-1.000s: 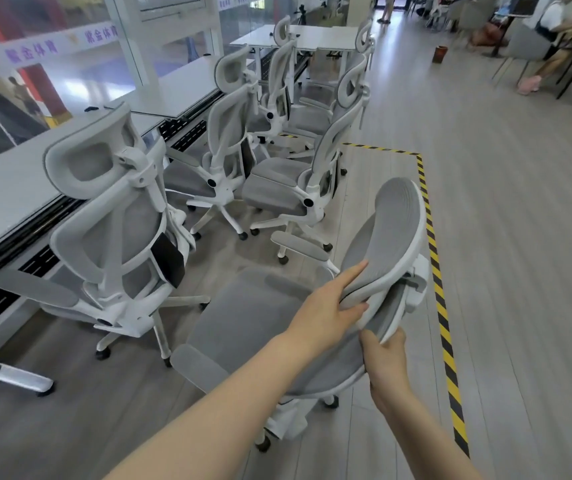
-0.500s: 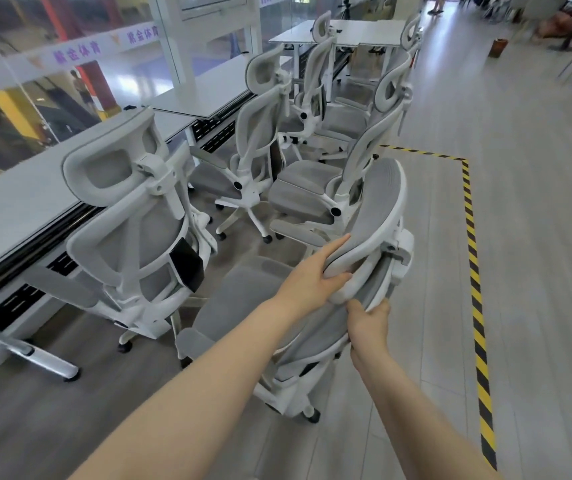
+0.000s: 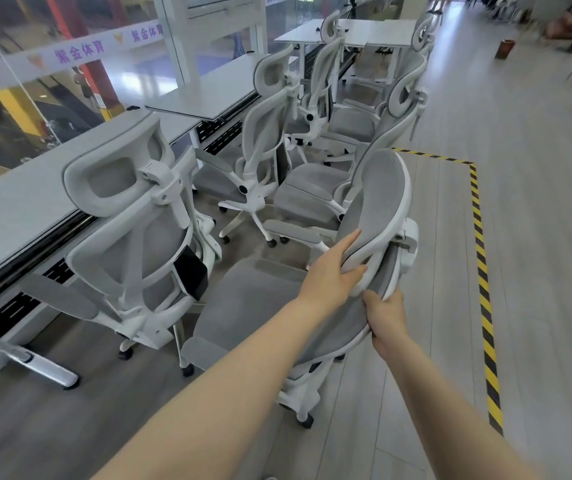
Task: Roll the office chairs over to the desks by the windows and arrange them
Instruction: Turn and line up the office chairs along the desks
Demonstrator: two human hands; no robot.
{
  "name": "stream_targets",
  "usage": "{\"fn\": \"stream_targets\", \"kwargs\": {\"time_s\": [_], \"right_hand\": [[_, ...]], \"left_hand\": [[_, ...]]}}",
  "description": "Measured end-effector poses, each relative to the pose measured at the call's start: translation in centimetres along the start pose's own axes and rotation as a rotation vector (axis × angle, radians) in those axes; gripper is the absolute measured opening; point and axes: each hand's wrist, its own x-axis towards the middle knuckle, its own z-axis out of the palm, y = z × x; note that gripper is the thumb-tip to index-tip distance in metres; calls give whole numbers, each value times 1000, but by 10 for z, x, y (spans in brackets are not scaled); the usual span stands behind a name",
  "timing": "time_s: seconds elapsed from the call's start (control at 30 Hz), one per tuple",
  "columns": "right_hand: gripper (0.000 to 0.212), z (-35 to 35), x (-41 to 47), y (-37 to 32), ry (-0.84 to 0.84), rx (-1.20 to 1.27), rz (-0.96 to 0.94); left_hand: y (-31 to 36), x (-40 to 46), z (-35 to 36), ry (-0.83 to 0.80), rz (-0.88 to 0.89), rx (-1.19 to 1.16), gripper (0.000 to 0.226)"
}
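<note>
A grey mesh office chair [image 3: 260, 299] with a white frame stands right in front of me, its seat facing the window desks. My left hand [image 3: 329, 275] grips the lower edge of its headrest [image 3: 378, 202]. Just below, my right hand [image 3: 385, 313] holds the top rim of its backrest. A second matching chair [image 3: 139, 244] is parked at the long white desk [image 3: 17, 209] on the left, its back toward me. Several more grey chairs [image 3: 312, 188] stand further along the desk row.
Glass windows run along the left behind the desks. A yellow-and-black floor tape line [image 3: 482, 271] marks the right edge of the chair area. A silver desk foot [image 3: 45, 368] sticks out at lower left. Open wood floor stretches to the right.
The chair in my hands has rolled forward and closer to the parked chair and desk. Both hands have kept their grip on it.
</note>
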Motion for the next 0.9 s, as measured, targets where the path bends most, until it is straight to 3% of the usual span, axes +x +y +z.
{"fn": "stream_targets", "kwargs": {"time_s": [0.37, 0.9], "right_hand": [[52, 17, 5, 5, -15, 8, -31], [51, 57, 19, -2, 82, -4, 0]], "left_hand": [[-8, 6, -17, -21, 31, -3, 63], [-20, 32, -48, -24, 45, 46, 63]]}}
